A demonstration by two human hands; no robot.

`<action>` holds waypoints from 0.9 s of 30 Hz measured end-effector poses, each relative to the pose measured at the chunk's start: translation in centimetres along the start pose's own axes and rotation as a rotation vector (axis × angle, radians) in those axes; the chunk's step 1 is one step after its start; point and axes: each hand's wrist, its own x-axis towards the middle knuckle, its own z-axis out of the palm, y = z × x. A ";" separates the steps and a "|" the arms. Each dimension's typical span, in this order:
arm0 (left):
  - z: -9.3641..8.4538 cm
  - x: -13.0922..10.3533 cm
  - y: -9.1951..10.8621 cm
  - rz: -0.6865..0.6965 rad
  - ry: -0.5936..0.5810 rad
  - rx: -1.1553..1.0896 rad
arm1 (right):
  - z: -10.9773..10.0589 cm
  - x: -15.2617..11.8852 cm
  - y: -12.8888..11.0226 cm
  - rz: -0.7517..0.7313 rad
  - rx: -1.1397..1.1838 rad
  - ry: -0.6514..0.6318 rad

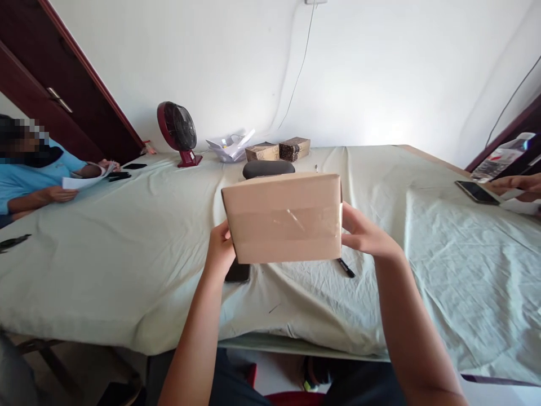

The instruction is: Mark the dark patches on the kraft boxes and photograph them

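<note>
With the left hand (220,243) gripping its left side, the cardboard box (282,223), held up over the near middle of the bench (304,304) by a black marker (347,268), is best steadied by matching pressure from the right hand (367,232), which grips its right side.

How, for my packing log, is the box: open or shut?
The box is shut on its near face: no gap shows, and a shiny, tape-like band crosses it. Its far side is hidden; cannot tell there.
</note>
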 end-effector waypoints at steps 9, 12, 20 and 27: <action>1.7 -0.8 1.7 0.035 -0.115 0.150 | 0.0 2.1 0.5 -0.040 -0.383 -0.107; 1.5 -0.7 1.3 0.041 -0.107 0.142 | 0.3 1.5 1.4 -0.022 -0.360 -0.068; 1.2 -1.1 0.1 0.044 -0.165 -0.015 | 2.6 -1.3 2.2 -0.071 -0.267 0.162; 2.1 -1.5 -1.1 -0.057 -0.227 -0.061 | 3.4 -2.8 3.6 -0.016 -0.237 0.164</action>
